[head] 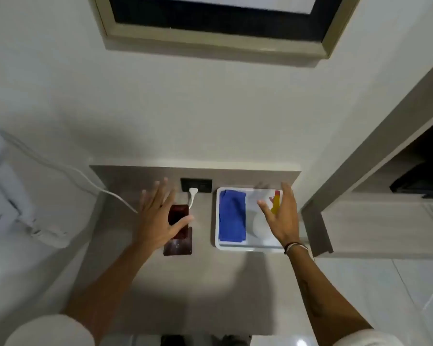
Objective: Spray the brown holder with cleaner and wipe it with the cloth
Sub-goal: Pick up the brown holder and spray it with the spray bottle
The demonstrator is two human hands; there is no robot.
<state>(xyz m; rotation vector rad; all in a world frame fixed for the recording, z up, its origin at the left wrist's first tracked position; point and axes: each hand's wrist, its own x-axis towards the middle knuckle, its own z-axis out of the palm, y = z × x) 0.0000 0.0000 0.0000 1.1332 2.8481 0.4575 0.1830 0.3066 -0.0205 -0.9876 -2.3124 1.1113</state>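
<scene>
Both forearms reach forward over a grey desk (198,283). The left hand (158,218) hovers with fingers spread, empty, partly covering the brown holder (178,236), which lies flat on the desk left of a white tray (217,221). The right hand (283,216), also spread and empty, is over the tray's right side. In the tray lie a blue cloth (232,216) and a spray bottle (275,203) with a yellow-and-red head. Behind the holder, a white plug (193,192) sits in a black socket (203,184)

Bare forearms, pale rolled sleeves
Thin dark-and-white corded bracelet (295,246) circles the right wrist; whitish sleeves bunch at both elbows.
</scene>
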